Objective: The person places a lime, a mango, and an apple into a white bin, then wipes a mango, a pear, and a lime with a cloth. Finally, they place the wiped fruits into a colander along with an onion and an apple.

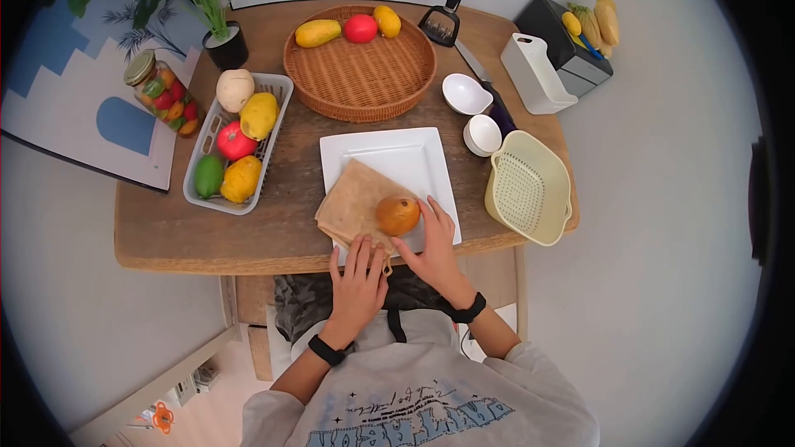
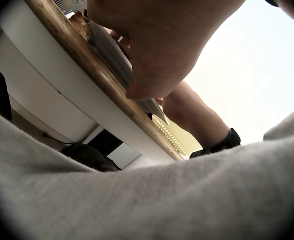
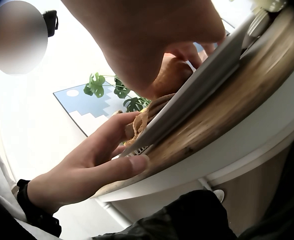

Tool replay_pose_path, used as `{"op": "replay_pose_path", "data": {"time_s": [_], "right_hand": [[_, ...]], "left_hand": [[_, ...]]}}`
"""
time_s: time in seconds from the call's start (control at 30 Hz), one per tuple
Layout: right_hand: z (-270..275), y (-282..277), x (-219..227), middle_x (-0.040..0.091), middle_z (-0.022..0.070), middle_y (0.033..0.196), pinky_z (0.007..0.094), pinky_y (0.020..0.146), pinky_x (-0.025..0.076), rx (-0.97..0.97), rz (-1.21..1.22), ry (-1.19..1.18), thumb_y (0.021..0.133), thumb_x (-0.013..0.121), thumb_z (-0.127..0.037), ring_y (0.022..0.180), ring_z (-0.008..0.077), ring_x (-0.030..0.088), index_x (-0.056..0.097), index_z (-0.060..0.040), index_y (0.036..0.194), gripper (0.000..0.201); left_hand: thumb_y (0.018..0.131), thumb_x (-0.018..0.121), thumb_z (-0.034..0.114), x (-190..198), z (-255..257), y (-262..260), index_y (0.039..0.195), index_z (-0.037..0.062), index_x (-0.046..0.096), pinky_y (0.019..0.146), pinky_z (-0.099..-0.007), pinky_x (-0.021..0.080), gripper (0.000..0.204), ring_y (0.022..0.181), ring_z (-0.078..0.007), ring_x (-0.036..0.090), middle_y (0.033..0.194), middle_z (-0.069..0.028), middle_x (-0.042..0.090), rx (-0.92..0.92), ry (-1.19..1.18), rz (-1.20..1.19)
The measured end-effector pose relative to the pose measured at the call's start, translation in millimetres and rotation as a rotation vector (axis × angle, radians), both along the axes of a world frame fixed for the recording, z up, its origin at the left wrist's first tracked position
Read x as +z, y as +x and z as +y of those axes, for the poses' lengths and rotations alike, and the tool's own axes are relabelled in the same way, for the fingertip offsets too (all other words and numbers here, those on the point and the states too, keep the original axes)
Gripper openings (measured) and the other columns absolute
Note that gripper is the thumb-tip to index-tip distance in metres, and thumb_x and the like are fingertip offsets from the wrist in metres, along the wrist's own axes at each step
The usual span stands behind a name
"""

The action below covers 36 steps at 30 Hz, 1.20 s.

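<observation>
An orange-brown, pear-like fruit (image 1: pixel 397 216) lies on a folded tan cloth (image 1: pixel 352 205), which covers much of a square white plate (image 1: pixel 426 145). My right hand (image 1: pixel 434 250) holds the fruit from the right, thumb at its near side and fingertips at its right side. At the near edge of the plate, my left hand (image 1: pixel 358 285) rests its straight fingers on the cloth's near corner, beside a small cloth loop. From the right wrist, the left thumb reaches along below the plate rim, and the right hand partly hides the fruit (image 3: pixel 174 77).
A grey basket of fruit (image 1: pixel 283 99) stands left, near a jar (image 1: pixel 164 93) and potted plant (image 1: pixel 225 48). Behind the plate is a wicker tray (image 1: pixel 356 74). At right are white bowls (image 1: pixel 482 135), a pale yellow colander (image 1: pixel 530 186), a knife (image 1: pixel 474 60) and a white holder (image 1: pixel 537 74).
</observation>
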State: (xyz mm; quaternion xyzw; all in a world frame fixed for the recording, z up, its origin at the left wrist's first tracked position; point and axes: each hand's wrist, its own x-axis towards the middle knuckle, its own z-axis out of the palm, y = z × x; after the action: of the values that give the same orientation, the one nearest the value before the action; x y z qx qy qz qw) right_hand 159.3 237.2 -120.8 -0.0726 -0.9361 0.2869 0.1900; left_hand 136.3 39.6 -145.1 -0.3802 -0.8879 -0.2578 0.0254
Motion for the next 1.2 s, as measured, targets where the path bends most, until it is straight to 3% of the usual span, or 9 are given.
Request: {"op": "replay_pose_path", "data": {"time_s": [0.4, 0.6, 0.8, 0.9, 1.03, 1.2], "right_hand": [[5, 8, 0, 0.051, 0.0246, 0.151, 0.0527, 0.117, 0.031, 0.015, 0.005, 0.015, 0.085, 0.085, -0.032, 0.147, 0.0449, 0.039, 0.042, 0.0063, 0.152, 0.088], [9, 9, 11, 0.053, 0.0243, 0.150, 0.0507, 0.116, 0.037, 0.026, 0.092, -0.087, 0.086, 0.083, -0.023, 0.143, 0.0445, 0.045, 0.045, 0.0050, 0.150, 0.080], [-1, 21, 22, 0.061, 0.0220, 0.140, 0.0487, 0.107, 0.046, 0.014, 0.217, -0.105, 0.087, 0.077, -0.008, 0.126, 0.0413, 0.058, 0.059, 0.0023, 0.135, 0.052], [-17, 26, 15, 0.067, 0.0176, 0.131, 0.0454, 0.098, 0.051, 0.101, 0.214, -0.054, 0.085, 0.078, -0.005, 0.113, 0.0374, 0.063, 0.066, 0.0017, 0.125, 0.042], [-28, 24, 7, 0.070, 0.0120, 0.127, 0.0399, 0.085, 0.054, 0.160, 0.151, -0.001, 0.082, 0.081, -0.005, 0.100, 0.0317, 0.063, 0.070, 0.0008, 0.118, 0.038], [-33, 23, 0, 0.070, 0.0098, 0.127, 0.0394, 0.086, 0.053, 0.210, 0.118, 0.052, 0.082, 0.081, -0.007, 0.101, 0.0292, 0.063, 0.071, -0.0004, 0.121, 0.041]], "left_hand": [[0.084, 0.072, 0.019, -2, 0, -1, 0.146, 0.0038, 0.053, 0.122, -0.0642, 0.018, 0.066, 0.152, -0.0349, 0.036, 0.156, -0.0202, 0.046, 0.000, 0.006, 0.000], [0.084, 0.072, 0.018, -2, 0, -1, 0.146, 0.0038, 0.052, 0.122, -0.0640, 0.018, 0.067, 0.152, -0.0352, 0.037, 0.157, -0.0206, 0.046, -0.002, 0.013, -0.010], [0.084, 0.070, 0.014, 1, 0, -2, 0.146, 0.0014, 0.050, 0.123, -0.0618, 0.018, 0.066, 0.152, -0.0333, 0.038, 0.156, -0.0194, 0.048, 0.019, 0.062, -0.051], [0.085, 0.068, 0.011, 7, 0, -2, 0.145, -0.0010, 0.049, 0.124, -0.0600, 0.018, 0.064, 0.152, -0.0321, 0.039, 0.155, -0.0187, 0.050, 0.029, 0.108, -0.093], [0.086, 0.064, 0.007, 7, -1, -3, 0.146, -0.0031, 0.047, 0.125, -0.0583, 0.017, 0.063, 0.152, -0.0312, 0.040, 0.154, -0.0185, 0.051, 0.025, 0.120, -0.100], [0.086, 0.061, 0.006, 8, -2, -3, 0.150, -0.0042, 0.044, 0.125, -0.0567, 0.018, 0.067, 0.151, -0.0304, 0.041, 0.154, -0.0184, 0.051, 0.032, 0.144, -0.106]]}}
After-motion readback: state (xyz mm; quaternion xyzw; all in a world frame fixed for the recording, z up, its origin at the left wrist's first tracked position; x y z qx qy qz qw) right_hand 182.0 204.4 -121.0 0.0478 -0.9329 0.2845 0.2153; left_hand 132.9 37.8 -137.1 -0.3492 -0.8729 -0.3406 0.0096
